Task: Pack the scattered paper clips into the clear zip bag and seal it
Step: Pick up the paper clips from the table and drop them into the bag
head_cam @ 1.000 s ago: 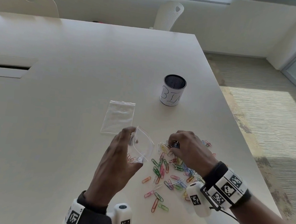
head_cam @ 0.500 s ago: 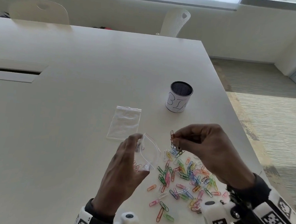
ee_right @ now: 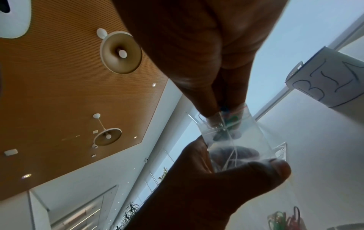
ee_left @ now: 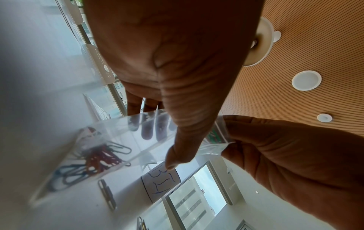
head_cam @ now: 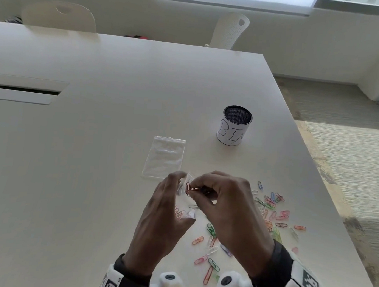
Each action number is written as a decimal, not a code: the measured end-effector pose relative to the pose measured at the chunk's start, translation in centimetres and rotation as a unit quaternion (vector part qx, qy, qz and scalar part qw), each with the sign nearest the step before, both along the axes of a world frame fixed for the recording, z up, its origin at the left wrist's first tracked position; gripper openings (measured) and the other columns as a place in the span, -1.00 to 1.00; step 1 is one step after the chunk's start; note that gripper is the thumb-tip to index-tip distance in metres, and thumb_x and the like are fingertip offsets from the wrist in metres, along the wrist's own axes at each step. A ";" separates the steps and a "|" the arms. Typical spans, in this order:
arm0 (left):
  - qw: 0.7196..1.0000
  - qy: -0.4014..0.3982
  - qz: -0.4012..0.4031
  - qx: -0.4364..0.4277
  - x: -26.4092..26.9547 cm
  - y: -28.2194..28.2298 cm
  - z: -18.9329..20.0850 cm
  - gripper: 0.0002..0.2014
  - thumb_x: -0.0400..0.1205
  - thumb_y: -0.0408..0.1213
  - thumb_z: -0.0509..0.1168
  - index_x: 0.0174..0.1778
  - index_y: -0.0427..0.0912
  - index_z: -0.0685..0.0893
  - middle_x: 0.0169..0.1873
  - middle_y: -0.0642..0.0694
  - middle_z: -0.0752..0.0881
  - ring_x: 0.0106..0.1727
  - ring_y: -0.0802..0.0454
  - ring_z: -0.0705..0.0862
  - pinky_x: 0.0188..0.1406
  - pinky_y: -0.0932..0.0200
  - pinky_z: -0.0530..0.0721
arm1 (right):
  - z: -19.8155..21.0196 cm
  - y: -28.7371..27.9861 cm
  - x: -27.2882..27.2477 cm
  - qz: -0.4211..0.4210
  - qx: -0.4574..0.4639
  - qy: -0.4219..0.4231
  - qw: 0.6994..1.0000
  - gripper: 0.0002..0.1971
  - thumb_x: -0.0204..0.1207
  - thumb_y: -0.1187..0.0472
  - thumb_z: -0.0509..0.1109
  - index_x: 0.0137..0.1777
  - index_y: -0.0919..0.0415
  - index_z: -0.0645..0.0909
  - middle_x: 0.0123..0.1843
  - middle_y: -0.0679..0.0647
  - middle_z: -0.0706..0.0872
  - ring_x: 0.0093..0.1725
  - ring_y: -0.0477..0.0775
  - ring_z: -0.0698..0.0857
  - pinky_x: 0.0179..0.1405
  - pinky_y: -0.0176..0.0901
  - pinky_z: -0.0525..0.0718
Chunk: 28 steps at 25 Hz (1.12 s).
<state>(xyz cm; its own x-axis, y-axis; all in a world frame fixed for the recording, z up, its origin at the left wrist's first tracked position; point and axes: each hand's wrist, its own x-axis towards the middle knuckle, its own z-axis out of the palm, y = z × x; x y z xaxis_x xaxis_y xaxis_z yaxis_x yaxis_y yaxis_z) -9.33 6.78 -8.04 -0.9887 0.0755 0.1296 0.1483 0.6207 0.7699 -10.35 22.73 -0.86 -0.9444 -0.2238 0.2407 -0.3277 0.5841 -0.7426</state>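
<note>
We see left hand [head_cam: 163, 217] pinching open clear zip bag [head_cam: 185, 201] above table [head_cam: 93, 159]; right hand [head_cam: 227, 204] pinches paper clips [head_cam: 190, 189] at its mouth. Loose clips [head_cam: 271, 214] lie scattered just right.

Both hands are up off the table, meeting in front of the body. The left hand [head_cam: 164, 211] stands on edge, palm turned inward, its fingers [ee_left: 146, 130] extended behind the clear zip bag [ee_left: 110, 140] and the thumb laid across the front, pinching it. The right hand [head_cam: 227, 204] arches over from the right, knuckles up, wrist bent, with thumb and fingertips [ee_right: 208, 109] bunched tight on a small cluster of paper clips [head_cam: 189, 189] at the bag's mouth. The two hands are nearly touching. Both wrists wear dark cuffs with marker-printed bands.
</note>
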 end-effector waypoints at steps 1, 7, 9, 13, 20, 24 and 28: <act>1.000 -0.002 0.000 0.002 0.0 0.0 0.0 -0.23 0.44 -0.35 0.56 0.51 0.19 0.40 0.25 0.23 0.63 0.23 0.19 0.63 0.16 0.31 0.59 | 0.0 -0.1 0.0 0.000 0.005 -0.006 1.000 -0.90 0.56 0.28 0.62 0.00 0.07 0.88 -0.12 -0.11 0.86 -0.14 -0.15 0.84 -0.07 -0.18 0.83; 1.000 -0.002 -0.004 0.004 0.1 -0.1 -0.1 -0.20 0.43 -0.35 0.60 0.51 0.24 0.39 0.25 0.22 0.65 0.23 0.18 0.68 0.10 0.29 0.67 | 1.5 0.3 0.2 -0.002 0.018 -0.014 1.000 -0.90 0.57 0.26 0.62 0.04 0.09 0.86 -0.16 -0.11 0.89 -0.13 -0.21 0.86 -0.05 -0.27 0.83; 1.000 0.003 -0.005 0.004 0.2 -0.2 -0.1 -0.20 0.44 -0.34 0.62 0.50 0.23 0.39 0.24 0.23 0.64 0.27 0.22 0.66 0.17 0.33 0.67 | 2.3 1.3 -0.3 -0.017 0.014 -0.008 1.000 -0.91 0.55 0.29 0.63 -0.03 0.08 0.88 -0.21 -0.15 0.88 -0.17 -0.27 0.85 -0.09 -0.41 0.80; 1.000 0.005 -0.005 0.002 0.3 -0.4 -0.1 -0.22 0.45 -0.28 0.65 0.50 0.18 0.41 0.22 0.22 0.63 0.25 0.23 0.65 0.09 0.50 0.55 | 2.0 4.9 -2.7 -0.062 0.031 -0.025 0.997 -0.89 0.54 0.30 0.64 -0.02 0.09 0.89 -0.20 -0.16 0.88 -0.18 -0.29 0.84 -0.06 -0.50 0.78; 1.000 0.014 -0.005 0.007 0.2 -0.6 0.3 -0.26 0.47 -0.24 0.68 0.47 0.15 0.43 0.18 0.21 0.61 0.18 0.15 0.65 0.08 0.25 0.67 | -3.5 8.0 -4.4 0.015 0.279 -0.138 0.950 -0.38 0.59 -0.14 0.52 0.59 0.09 0.57 0.49 -0.02 0.64 0.33 -0.06 0.69 0.37 -0.09 0.73; 1.000 0.013 -0.002 0.005 0.2 -0.6 0.4 -0.24 0.45 -0.28 0.68 0.47 0.16 0.43 0.17 0.20 0.62 0.18 0.14 0.65 0.13 0.20 0.68 | -4.4 7.2 -3.8 0.085 0.354 -0.180 0.914 0.14 0.25 -0.43 0.62 0.76 0.02 0.27 0.58 -0.03 0.42 0.54 0.00 0.48 0.50 -0.04 0.62; 1.000 0.008 0.007 0.008 0.3 -0.7 0.3 -0.21 0.43 -0.30 0.68 0.48 0.17 0.41 0.16 0.19 0.63 0.20 0.13 0.64 0.14 0.22 0.63 | -5.3 6.2 -3.3 0.078 0.303 -0.171 0.934 -0.25 0.39 -0.24 0.66 0.53 -0.03 0.50 0.40 -0.07 0.50 0.34 0.01 0.66 0.33 -0.05 0.75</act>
